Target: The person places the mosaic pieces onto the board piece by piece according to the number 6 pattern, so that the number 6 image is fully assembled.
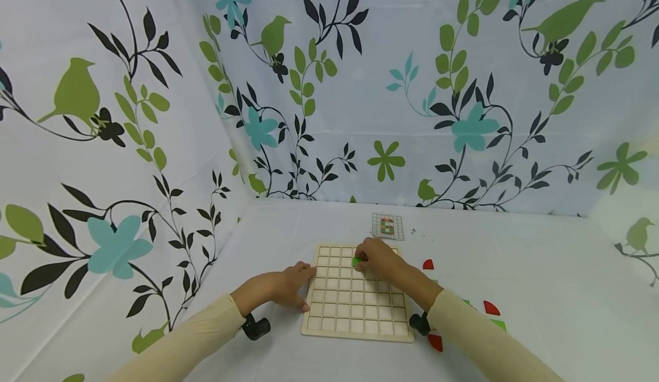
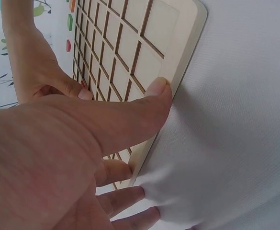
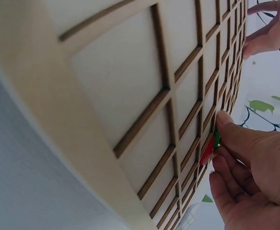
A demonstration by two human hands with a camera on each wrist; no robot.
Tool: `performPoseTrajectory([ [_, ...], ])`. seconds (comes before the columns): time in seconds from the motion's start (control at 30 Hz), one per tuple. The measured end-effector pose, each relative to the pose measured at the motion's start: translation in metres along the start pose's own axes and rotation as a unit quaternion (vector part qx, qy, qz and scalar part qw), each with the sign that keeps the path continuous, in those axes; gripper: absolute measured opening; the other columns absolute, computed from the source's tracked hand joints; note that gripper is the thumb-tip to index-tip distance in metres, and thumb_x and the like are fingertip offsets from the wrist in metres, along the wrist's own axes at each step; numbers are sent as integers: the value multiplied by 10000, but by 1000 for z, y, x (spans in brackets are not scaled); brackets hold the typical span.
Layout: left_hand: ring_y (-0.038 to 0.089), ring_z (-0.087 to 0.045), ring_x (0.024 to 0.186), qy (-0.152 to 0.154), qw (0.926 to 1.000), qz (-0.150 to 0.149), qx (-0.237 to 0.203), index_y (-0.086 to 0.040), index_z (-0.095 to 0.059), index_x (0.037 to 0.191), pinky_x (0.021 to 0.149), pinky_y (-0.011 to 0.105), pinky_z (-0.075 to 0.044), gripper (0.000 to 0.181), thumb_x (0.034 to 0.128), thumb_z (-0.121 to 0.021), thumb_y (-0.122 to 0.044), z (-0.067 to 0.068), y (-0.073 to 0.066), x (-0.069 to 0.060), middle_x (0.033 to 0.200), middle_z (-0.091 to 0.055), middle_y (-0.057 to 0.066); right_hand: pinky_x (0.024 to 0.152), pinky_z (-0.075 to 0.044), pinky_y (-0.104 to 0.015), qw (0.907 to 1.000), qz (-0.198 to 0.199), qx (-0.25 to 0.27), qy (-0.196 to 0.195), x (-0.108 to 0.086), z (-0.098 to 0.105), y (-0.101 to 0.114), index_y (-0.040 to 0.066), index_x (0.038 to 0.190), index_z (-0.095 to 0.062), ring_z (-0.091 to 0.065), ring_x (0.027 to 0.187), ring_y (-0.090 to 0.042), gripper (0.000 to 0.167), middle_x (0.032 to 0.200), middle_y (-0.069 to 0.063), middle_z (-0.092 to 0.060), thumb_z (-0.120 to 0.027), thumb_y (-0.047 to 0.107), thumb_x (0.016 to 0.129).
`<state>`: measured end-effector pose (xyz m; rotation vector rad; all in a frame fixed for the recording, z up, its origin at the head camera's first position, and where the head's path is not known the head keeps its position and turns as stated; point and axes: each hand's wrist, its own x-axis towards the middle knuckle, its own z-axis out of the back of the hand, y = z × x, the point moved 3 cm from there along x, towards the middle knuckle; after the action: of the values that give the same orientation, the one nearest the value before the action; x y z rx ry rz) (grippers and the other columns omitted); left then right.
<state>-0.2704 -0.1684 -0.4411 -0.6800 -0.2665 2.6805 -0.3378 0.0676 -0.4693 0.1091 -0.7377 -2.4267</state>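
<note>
From where I stand, the work looks to be at the placing step: laying small coloured pieces into the grid of a wooden board that lies flat on the white table. The right hand is over the far part of the board, its thumb and fingers narrowed to a pinch on a green piece. A red piece sits right against it; whether that one is held too, or already lies in a square, I can't tell. The left hand is loosely spread at the board's left edge, thumb resting on the rim, gripping no piece; I'd say it is there to steady things. Just beyond the far edge lies a card printed with a grid and a small coloured figure, probably the pattern to copy. Off to the right, red wedges and a green bit lie loose on the table, and the squares I can see are bare, so it seems early days. The next move, I'd judge, calls for turning the green piece true to its square, pressing it flat, and letting go without nudging the red one.
</note>
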Motion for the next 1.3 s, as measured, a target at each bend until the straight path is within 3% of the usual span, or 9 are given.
performPoseTrajectory([
  [0.23, 330, -392, 1529, -6, 10000, 11, 75, -67, -360, 1627, 1196, 505, -405, 894, 911, -857, -269, -2, 3, 2, 1656, -354, 152, 671, -347, -290, 9992, 210, -298, 142, -1, 0, 1, 44, 969, -743, -407, 746, -141, 67, 834, -18, -548, -787, 89, 944],
  [0.57, 322, -400, 1525, -15, 10000, 2, 43, -65, -361, 1627, 1194, 500, -409, 902, 906, -863, -270, -4, 5, 4, 1653, -355, 147, 777, -538, -337, 9991, 39, -388, -148, -8, 1, -2, -15, 1170, -760, -588, 883, -184, 290, 992, -74, -667, -808, 152, 937],
  [0.77, 330, -391, 1533, -27, 9999, -39, 111, -67, -355, 1630, 1196, 502, -407, 904, 910, -859, -280, -5, 7, 5, 1663, -345, 150, 869, -572, -403, 9971, -158, 512, -533, -28, 18, -16, -20, 1196, -747, -657, 993, -239, 262, 1104, -109, -706, -752, 142, 989],
  [1.07, 345, -377, 1537, -11, 9999, -92, 38, -63, -347, 1634, 1186, 525, -411, 902, 917, -851, -279, -2, 5, 3, 1668, -337, 160, 824, -573, -352, 9827, -846, 1319, -992, -61, 54, -58, 20, 1189, -753, -686, 989, -210, 241, 1097, -70, -746, -714, 188, 1021],
  [1.3, 342, -370, 1541, 25, 9999, -93, 77, -66, -344, 1635, 1192, 534, -402, 902, 923, -845, -302, -3, 6, 5, 1672, -331, 154, 815, -551, -294, 9711, -1641, 1387, -1041, -92, 64, -88, 24, 1216, -735, -643, 946, -191, 269, 1126, -85, -750, -709, 214, 1027],
])
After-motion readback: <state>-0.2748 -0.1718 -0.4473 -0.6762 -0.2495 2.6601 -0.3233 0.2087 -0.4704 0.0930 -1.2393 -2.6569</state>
